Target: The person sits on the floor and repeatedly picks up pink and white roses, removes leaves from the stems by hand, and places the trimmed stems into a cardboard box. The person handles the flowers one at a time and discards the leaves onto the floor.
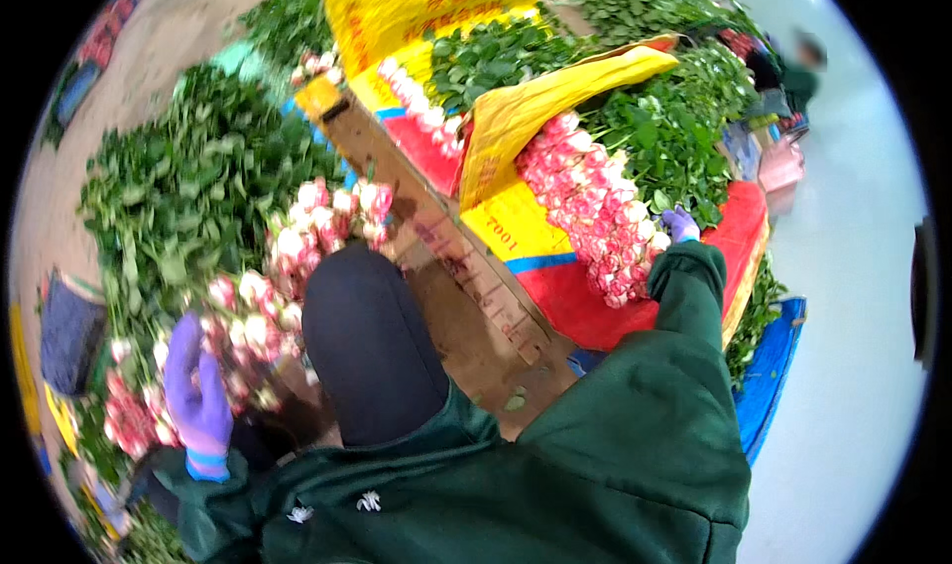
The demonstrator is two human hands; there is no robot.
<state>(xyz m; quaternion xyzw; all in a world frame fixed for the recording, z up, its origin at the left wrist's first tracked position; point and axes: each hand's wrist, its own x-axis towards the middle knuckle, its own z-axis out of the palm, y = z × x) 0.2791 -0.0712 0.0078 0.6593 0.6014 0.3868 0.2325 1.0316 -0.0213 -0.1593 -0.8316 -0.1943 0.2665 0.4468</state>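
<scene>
My left hand (199, 396), in a purple glove, is raised with fingers apart over pink and white roses (256, 326) at the lower left. Their leafy stems (186, 192) spread away to the upper left. On the right my right hand (680, 225), also gloved in purple, touches the edge of a long row of pink and white roses (587, 199) where blooms meet green leaves. These roses lie on a red and yellow printed sheet (580, 303). Whether its fingers grip a stem cannot be told.
A wooden board with ruler-like marks (476, 281) runs between the two heaps. Behind it, another rose bundle (420, 106) lies on yellow sheeting (439, 6). A dark blue bundle (73, 333) is at the far left, a blue sheet (770, 378) at the right. A person (803, 69) is farther back.
</scene>
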